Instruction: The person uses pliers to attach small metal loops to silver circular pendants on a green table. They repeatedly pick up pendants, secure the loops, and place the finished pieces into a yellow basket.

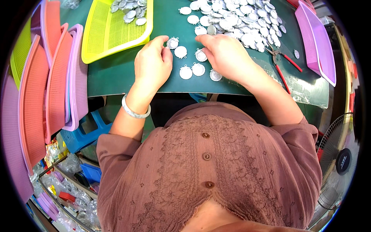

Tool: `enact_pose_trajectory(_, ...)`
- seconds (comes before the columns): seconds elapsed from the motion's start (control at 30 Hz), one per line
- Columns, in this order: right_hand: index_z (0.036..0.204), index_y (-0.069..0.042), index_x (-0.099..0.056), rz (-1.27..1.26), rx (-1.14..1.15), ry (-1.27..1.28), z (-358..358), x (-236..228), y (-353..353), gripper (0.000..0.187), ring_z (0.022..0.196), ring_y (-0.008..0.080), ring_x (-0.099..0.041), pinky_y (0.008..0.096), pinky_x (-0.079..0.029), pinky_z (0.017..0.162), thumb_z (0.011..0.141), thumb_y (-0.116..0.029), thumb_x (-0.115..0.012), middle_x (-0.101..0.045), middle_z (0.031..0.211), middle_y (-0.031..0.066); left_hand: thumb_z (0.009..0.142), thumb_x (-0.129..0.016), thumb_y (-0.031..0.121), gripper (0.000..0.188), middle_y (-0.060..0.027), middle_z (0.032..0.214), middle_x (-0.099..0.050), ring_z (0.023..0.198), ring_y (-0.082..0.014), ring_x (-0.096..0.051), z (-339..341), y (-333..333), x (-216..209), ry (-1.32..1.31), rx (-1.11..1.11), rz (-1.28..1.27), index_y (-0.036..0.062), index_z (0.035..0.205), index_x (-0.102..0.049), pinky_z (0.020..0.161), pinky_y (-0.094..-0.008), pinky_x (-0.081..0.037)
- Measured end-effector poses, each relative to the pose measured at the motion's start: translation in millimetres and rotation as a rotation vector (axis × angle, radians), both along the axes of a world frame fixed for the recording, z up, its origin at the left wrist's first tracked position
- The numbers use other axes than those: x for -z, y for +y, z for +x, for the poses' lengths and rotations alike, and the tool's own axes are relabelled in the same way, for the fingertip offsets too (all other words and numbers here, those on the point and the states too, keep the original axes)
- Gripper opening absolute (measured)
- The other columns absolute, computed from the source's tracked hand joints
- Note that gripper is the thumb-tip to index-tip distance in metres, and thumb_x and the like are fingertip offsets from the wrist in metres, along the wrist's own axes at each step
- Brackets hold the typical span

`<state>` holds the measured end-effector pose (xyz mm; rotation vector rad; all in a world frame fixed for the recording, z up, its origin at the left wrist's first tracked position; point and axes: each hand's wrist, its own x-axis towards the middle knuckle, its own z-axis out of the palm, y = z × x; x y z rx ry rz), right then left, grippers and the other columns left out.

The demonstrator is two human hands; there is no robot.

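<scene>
Over the green tabletop, my left hand (153, 58) is open, thumb and index finger apart, with its other fingers curled out of sight. Its fingertips are beside a round silver metal pendant (172, 43) with a small loop. A second pendant (180, 52) lies just below that one. My right hand (228, 55) also has thumb and index finger spread. Its thumb is next to another pendant (200, 55), perhaps touching it. Closer to me lie a left pendant (186, 72), a middle pendant (198, 69) and a right pendant (215, 75), the last beneath my right wrist.
A large heap of pendants (247, 19) spreads beyond my right hand. Red-handled pliers (279, 62) lie right of it, near a purple basket (316, 42). A yellow basket (92, 50) with pendants stands left. Stacked baskets (34, 100) line the far left; a fan (336, 162) stands lower right.
</scene>
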<state>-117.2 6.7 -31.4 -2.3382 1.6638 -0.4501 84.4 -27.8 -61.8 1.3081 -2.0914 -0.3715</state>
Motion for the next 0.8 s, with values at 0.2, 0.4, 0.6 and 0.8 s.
enact_pose_trajectory(0.2, 0.105, -0.002, -0.062, -0.119, 0.011, -0.061, -10.4, -0.7, 5.0, 0.023, 0.086, 0.0358, -0.062, 0.0432, -0.049, 0.074, 0.083, -0.005, -0.055, -0.065, 0.091, 0.0175, 0.077, -0.065, 0.001, 0.029, -0.0078, 0.078, -0.056, 0.068, -0.0198, -0.057, 4.0, 12.5, -12.8, 0.003, 0.183, 0.050, 0.0050, 0.106, -0.065, 0.063, -0.0293, -0.046)
enact_pose_trajectory(0.4, 0.093, -0.003, -0.062, -0.164, -0.019, -0.017, -11.7, 0.6, 10.1, 0.018, 0.089, 0.0313, -0.061, 0.0409, -0.049, 0.078, 0.077, -0.002, -0.055, -0.063, 0.086, 0.0131, 0.077, -0.069, 0.005, 0.023, -0.0077, 0.084, -0.058, 0.073, -0.0251, -0.058, 4.4, 7.1, -9.3, -0.071, 0.303, -0.042, 0.0046, 0.099, -0.065, 0.066, -0.0326, -0.048)
enact_pose_trajectory(0.6, 0.091, -0.004, -0.063, -0.155, -0.034, -0.001, -11.3, -1.7, 12.4, 0.016, 0.090, 0.0302, -0.060, 0.0398, -0.049, 0.080, 0.077, -0.003, -0.056, -0.062, 0.086, 0.0121, 0.082, -0.065, 0.012, 0.009, -0.0099, 0.077, -0.057, 0.071, -0.0294, -0.058, -1.5, 5.1, -9.7, -0.151, 0.290, -0.232, 0.0045, 0.086, -0.063, 0.062, -0.0354, -0.047)
enact_pose_trajectory(0.8, 0.091, -0.004, -0.063, -0.209, -0.039, -0.053, -13.1, -0.8, 17.1, 0.016, 0.085, 0.0298, -0.059, 0.0397, -0.048, 0.076, 0.076, -0.003, -0.057, -0.060, 0.081, 0.0113, 0.088, -0.060, 0.014, 0.013, -0.0143, 0.067, -0.055, 0.059, -0.0315, -0.055, -3.7, 8.8, -7.9, -0.107, 0.128, 0.024, 0.0021, 0.084, -0.062, 0.055, -0.0353, -0.045)
